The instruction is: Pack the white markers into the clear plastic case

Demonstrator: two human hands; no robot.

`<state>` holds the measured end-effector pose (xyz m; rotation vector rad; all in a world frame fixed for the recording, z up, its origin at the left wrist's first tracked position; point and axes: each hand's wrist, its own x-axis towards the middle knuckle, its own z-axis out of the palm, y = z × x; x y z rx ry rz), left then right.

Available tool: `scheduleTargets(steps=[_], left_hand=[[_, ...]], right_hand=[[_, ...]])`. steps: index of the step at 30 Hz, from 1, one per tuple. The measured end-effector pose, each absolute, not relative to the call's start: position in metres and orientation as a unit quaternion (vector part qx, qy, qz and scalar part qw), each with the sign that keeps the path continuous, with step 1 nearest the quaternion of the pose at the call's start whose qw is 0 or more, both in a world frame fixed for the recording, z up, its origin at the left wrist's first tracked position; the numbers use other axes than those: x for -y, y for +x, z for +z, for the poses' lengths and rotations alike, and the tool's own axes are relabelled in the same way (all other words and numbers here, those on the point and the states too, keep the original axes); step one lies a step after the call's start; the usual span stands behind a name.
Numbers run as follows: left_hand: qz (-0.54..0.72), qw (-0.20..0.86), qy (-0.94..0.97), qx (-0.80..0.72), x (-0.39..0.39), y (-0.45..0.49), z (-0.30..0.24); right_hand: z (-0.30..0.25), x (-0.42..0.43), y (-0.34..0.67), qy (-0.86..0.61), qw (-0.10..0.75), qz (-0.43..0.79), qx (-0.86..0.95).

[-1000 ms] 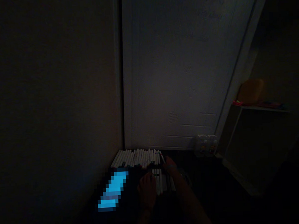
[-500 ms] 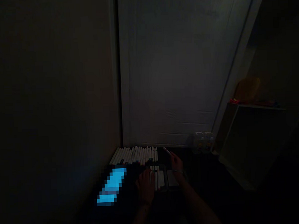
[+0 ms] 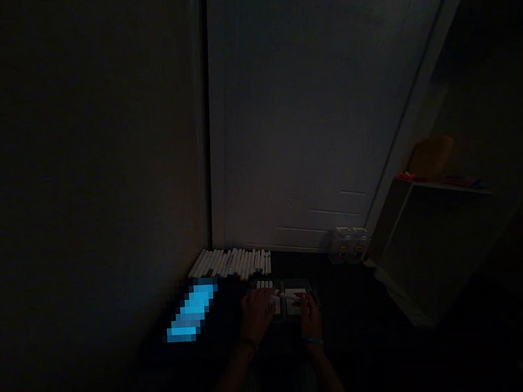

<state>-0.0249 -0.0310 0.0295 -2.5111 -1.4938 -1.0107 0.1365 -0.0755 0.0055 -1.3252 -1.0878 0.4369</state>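
In the dim head view, my right hand [image 3: 310, 314] is closed on a white marker [image 3: 289, 296]. The marker lies nearly level over an open clear case [image 3: 309, 282], its reddish end close to the fingertips of my left hand [image 3: 256, 310]. My left hand rests with fingers stretched over the case's left half, covering part of a few white markers [image 3: 264, 285] lined up there. Darkness hides whether its fingertips touch the held marker. Pale flat inserts show in both halves of the case.
A long row of white markers [image 3: 234, 263] lies along the back left. A glowing, pixelated screen [image 3: 192, 311] is at the left. Two clear plastic cases [image 3: 349, 245] stand at the back right, near a cabinet [image 3: 439, 239] with an orange object [image 3: 432, 156] on it.
My right hand has come down and nearer with the marker, from behind the case to over it. The marker now lies nearly level, close to my left fingers.
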Motion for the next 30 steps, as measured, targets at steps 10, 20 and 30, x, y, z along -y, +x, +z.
scheduleTargets(steps=[10, 20, 30], left_hand=[[-0.333, 0.018, -0.817, 0.471, 0.033, -0.028, 0.031], [-0.325, 0.002, -0.776, 0.54, 0.034, -0.03, 0.037], [-0.318, 0.008, -0.74, 0.593, 0.029, -0.032, 0.039]], right_hand=[[0.009, 0.078, 0.134, -0.566, 0.623, 0.183, 0.508], [0.024, 0.085, 0.126, -0.519, 0.603, 0.204, 0.57], [0.026, 0.086, 0.128, -0.511, 0.603, 0.221, 0.571]])
